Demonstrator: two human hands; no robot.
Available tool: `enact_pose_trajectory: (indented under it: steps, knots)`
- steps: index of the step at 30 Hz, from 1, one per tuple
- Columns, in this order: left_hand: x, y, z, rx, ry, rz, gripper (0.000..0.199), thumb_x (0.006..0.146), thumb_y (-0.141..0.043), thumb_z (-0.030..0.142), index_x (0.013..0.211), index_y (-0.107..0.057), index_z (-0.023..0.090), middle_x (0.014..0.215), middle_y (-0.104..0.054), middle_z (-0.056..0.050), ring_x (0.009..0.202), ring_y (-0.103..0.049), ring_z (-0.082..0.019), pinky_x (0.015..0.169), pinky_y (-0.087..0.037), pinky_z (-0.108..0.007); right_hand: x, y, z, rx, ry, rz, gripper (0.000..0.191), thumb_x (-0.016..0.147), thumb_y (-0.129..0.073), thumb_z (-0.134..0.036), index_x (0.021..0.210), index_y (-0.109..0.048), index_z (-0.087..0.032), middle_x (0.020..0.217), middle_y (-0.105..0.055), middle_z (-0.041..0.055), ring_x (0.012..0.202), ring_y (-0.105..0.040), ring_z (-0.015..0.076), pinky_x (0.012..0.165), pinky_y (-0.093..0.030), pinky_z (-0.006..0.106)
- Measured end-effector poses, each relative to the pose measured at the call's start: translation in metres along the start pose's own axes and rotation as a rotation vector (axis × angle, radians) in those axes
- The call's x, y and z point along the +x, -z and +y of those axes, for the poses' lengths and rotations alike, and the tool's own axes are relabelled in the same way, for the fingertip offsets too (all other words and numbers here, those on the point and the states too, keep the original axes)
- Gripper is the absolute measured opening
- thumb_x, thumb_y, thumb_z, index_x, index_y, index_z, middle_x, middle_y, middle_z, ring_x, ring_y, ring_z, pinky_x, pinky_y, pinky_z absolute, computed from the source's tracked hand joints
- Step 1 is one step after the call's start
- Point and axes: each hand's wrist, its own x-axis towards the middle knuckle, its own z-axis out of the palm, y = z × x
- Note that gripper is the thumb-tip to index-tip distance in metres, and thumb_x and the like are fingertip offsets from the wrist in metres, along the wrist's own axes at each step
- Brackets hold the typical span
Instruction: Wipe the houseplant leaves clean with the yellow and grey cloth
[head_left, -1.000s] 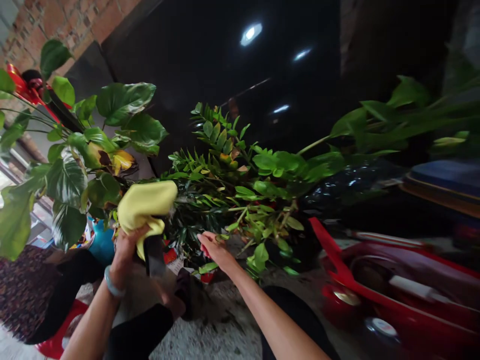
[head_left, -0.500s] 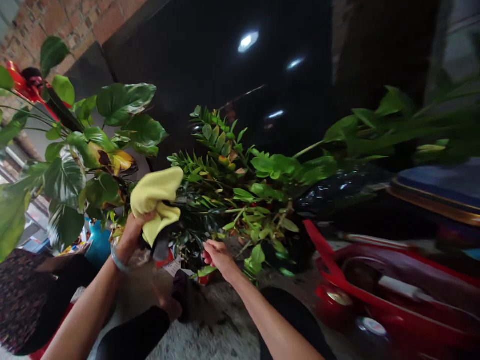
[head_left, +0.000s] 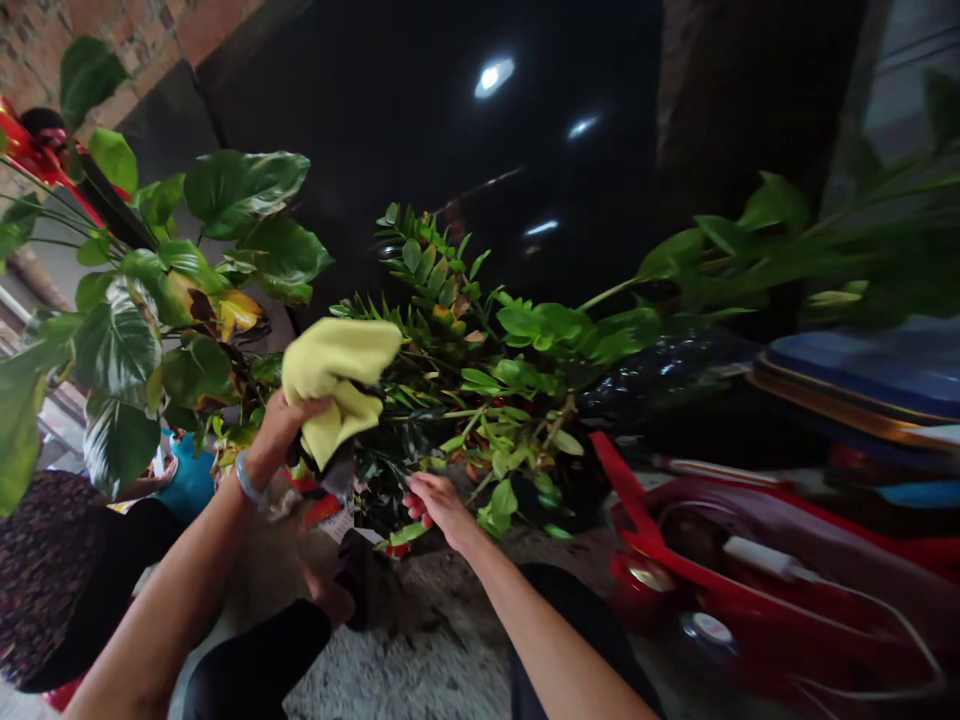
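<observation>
My left hand (head_left: 289, 425) is closed around a crumpled yellow cloth (head_left: 341, 365), with a dark grey patch showing under its folds. The cloth is up against the dark green leaves of a bushy potted plant (head_left: 427, 265). To the right and lower, my right hand (head_left: 439, 505) has its fingers curled in a pinch at the end of a dark leafy stem (head_left: 390, 455) of that plant. The fingertips partly hide the exact point of the grip. Lighter green leaves (head_left: 499, 505) hang just beside this hand.
A broad-leaved plant (head_left: 120, 335) stands at left, and a glossy black panel (head_left: 450, 120) rises behind. On the right are a red plastic basket (head_left: 750, 560) with a white cable and a blue-topped stack (head_left: 862, 370). Another person (head_left: 52, 580) and a turquoise container (head_left: 191, 480) are at lower left.
My left hand has moved the yellow cloth right and slightly up along the leaves. My right hand stays almost in place, still pinched. The whole view has shifted slightly.
</observation>
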Motion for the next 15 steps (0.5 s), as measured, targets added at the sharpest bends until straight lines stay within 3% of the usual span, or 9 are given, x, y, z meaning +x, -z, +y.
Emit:
enact_pose_trajectory:
  steps: [2,4,6,8,9,11,13,15]
  knots:
    - [0.011,-0.001,-0.005,-0.106,-0.019,0.115,0.048,0.052,-0.089,0.035,0.093,-0.076,0.016,0.096,-0.079,-0.008,0.081,-0.071,-0.023,0.08,-0.057,-0.036,0.0,-0.002,0.0,0.0,-0.009,-0.002,0.023,0.079,-0.063,-0.039,0.068,-0.06,-0.02,0.056,-0.066,-0.0002,0.045,-0.059,0.0112,0.036,-0.033,0.017]
    - [0.007,-0.003,-0.029,-0.057,0.064,0.126,0.041,0.05,-0.087,0.03,0.086,-0.075,0.015,0.088,-0.078,-0.008,0.077,-0.07,-0.023,0.077,-0.056,-0.036,-0.001,-0.003,0.001,-0.002,-0.02,0.001,0.023,0.079,-0.064,-0.037,0.066,-0.058,-0.02,0.054,-0.065,-0.0007,0.042,-0.056,0.0105,0.035,-0.03,0.017]
    - [-0.008,-0.002,-0.057,0.145,0.187,0.022,0.032,0.045,-0.084,0.02,0.076,-0.075,0.016,0.075,-0.076,-0.006,0.07,-0.066,-0.024,0.07,-0.054,-0.036,-0.002,-0.002,0.002,-0.007,-0.027,0.006,0.024,0.078,-0.064,-0.036,0.063,-0.056,-0.02,0.051,-0.063,-0.0013,0.038,-0.052,0.0097,0.033,-0.026,0.017]
    - [-0.024,0.002,-0.07,0.212,0.232,-0.088,0.031,0.042,-0.083,0.012,0.072,-0.077,0.016,0.071,-0.076,-0.008,0.067,-0.065,-0.026,0.064,-0.052,-0.037,-0.002,0.001,0.002,-0.012,-0.03,0.008,0.025,0.078,-0.064,-0.036,0.06,-0.055,-0.021,0.049,-0.062,-0.0015,0.035,-0.049,0.0093,0.032,-0.024,0.018]
    - [-0.028,0.005,-0.067,0.229,0.226,-0.159,0.033,0.044,-0.084,0.013,0.076,-0.078,0.016,0.074,-0.077,-0.007,0.069,-0.066,-0.026,0.065,-0.052,-0.037,-0.002,0.003,0.002,-0.014,-0.03,0.008,0.026,0.078,-0.064,-0.036,0.059,-0.054,-0.021,0.049,-0.062,-0.0014,0.035,-0.048,0.0093,0.032,-0.023,0.018]
    - [-0.025,0.01,-0.047,0.183,0.173,-0.183,0.04,0.046,-0.086,0.018,0.085,-0.08,0.015,0.082,-0.079,-0.007,0.075,-0.068,-0.027,0.069,-0.054,-0.036,-0.002,0.006,0.002,-0.015,-0.029,0.012,0.026,0.078,-0.064,-0.038,0.06,-0.054,-0.021,0.05,-0.063,-0.0011,0.036,-0.049,0.0095,0.032,-0.024,0.018]
    - [-0.011,0.01,-0.02,0.09,0.09,-0.093,0.045,0.049,-0.089,0.025,0.092,-0.078,0.014,0.09,-0.079,-0.008,0.079,-0.069,-0.027,0.074,-0.056,-0.036,-0.001,0.007,0.002,-0.014,-0.029,0.021,0.025,0.078,-0.064,-0.039,0.063,-0.056,-0.021,0.051,-0.064,-0.001,0.037,-0.051,0.0103,0.033,-0.025,0.018]
    - [0.004,0.005,-0.006,-0.016,0.022,0.021,0.045,0.054,-0.089,0.031,0.094,-0.076,0.014,0.095,-0.079,-0.009,0.08,-0.069,-0.025,0.076,-0.056,-0.036,0.001,0.004,0.002,-0.012,-0.034,0.028,0.023,0.078,-0.063,-0.04,0.066,-0.058,-0.021,0.053,-0.065,-0.0008,0.04,-0.054,0.0115,0.034,-0.028,0.019]
